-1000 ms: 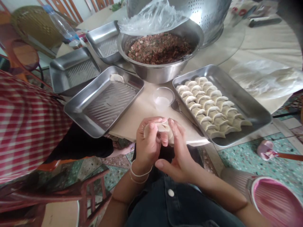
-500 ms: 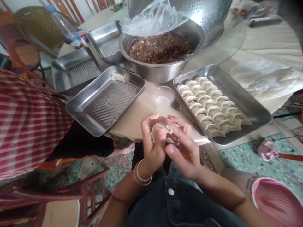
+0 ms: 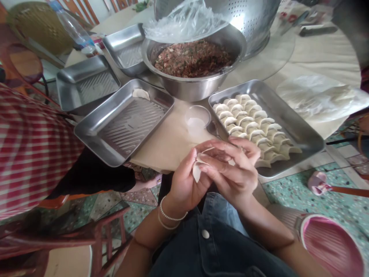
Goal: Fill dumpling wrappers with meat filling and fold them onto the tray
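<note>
Between my two hands, over the table's near edge, is a dumpling [image 3: 197, 171] whose pale wrapper is pinched at one end. My left hand [image 3: 187, 182] cups it from the left, thumb against the dough. My right hand [image 3: 238, 171] presses the wrapper with thumb and forefinger, and its other fingers curl over the far side. Part of the dumpling is hidden by my fingers. Just beyond sits a small clear cup [image 3: 198, 116] with whitish contents. A metal tray [image 3: 309, 142] on the right holds rows of folded dumplings [image 3: 253, 125]; the left tray [image 3: 99, 140] holds a single dumpling [image 3: 141, 94].
A steel bowl of minced filling [image 3: 193, 59] stands behind the cup, partly under a plastic bag [image 3: 187, 23]. Two more trays [image 3: 86, 86] are at back left. Another bag [image 3: 323, 98] lies right. A person in a checked garment [image 3: 34, 154] is at left; a pink-lined bin [image 3: 331, 246] stands below right.
My right hand has shifted right and turned, its fingers now curled over the wrapper. The dumpling's pinched end now points toward me. The view has shifted slightly.
</note>
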A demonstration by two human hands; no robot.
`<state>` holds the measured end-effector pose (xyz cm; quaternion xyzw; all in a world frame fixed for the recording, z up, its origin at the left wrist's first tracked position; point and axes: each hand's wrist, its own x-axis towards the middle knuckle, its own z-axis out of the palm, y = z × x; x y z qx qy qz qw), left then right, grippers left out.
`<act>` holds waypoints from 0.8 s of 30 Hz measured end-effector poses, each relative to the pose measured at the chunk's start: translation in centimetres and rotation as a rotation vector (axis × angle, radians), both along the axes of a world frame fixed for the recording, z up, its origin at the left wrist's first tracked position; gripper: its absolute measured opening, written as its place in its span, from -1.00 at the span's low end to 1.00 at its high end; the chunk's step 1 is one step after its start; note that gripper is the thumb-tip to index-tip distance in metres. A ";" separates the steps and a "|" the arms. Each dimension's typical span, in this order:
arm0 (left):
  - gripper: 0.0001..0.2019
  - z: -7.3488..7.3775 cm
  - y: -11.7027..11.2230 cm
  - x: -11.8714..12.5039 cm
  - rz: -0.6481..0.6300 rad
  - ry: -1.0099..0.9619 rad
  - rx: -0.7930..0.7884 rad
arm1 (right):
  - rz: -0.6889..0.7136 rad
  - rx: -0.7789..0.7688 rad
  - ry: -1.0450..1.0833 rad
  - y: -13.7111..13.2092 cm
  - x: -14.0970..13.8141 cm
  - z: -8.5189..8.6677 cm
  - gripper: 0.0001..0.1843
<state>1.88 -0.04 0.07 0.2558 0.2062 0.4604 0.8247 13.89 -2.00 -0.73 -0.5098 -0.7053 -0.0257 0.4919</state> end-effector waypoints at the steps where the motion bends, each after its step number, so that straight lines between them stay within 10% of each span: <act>1: -0.66 0.0 0.1 -0.1 0.010 -0.015 0.007 | 0.022 -0.012 -0.008 0.0 0.1 -0.1 -0.56; 24: -0.56 1.6 -0.7 -1.7 -0.286 -0.071 0.044 | 0.260 0.141 -0.169 0.5 3.2 1.1 -0.82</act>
